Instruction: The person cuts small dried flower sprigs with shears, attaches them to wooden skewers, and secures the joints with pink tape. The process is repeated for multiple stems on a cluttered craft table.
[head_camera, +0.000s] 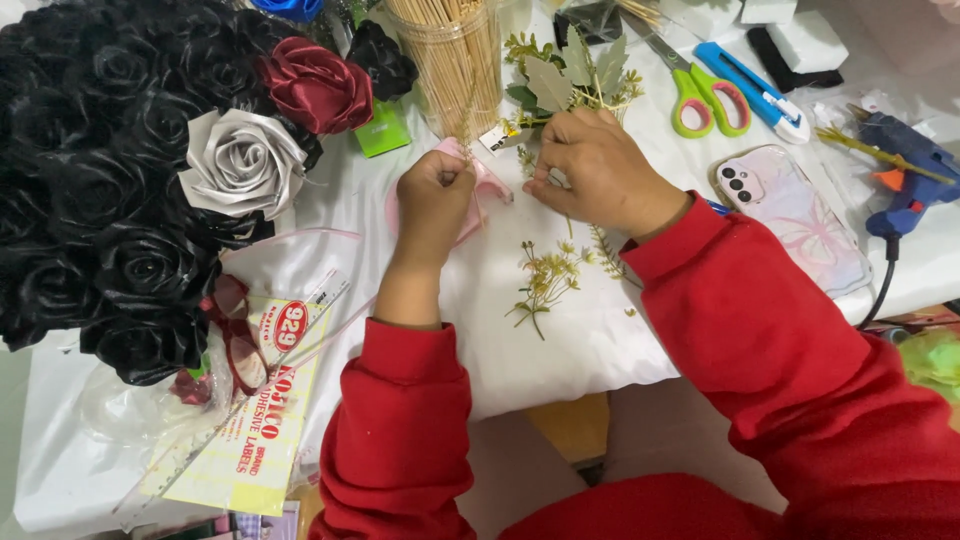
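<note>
Pink ribbon (470, 195), satiny, pinched tight in the left hand (432, 195), fingers clenched around a fold of it along with what looks like a thin skewer (466, 120) poking up. Hard to tell at this angle if the stick is really gripped or just sitting behind the knuckles. Right hand (600, 170) closed too, fingertips nipping the other end of the ribbon or a bit of greenery, thumb tucked under. Both hands low over the white table cover (560, 340), nearly touching.

Just past the fingers: a leafy artificial sprig (570, 80), and a clear tub of bamboo sticks (455, 55) right behind the left hand. Loose little yellow-green sprigs (545, 285) lying under the wrists. Further right, green-handled scissors (700, 95), a blue box cutter (750, 85), a phone in a pale marbled case (800, 215), and a blue glue gun (910, 170) by the edge.

Way over left, a big bouquet of black satin roses (100, 200) with one silver rose (240, 160) and one dark red rose (315, 85) tucked in, so plenty already made. Pink one looks barely started: no petals rolled yet, just a folded strip. Sheet of labels and a clear ruler (240, 400) down by the left sleeve.
</note>
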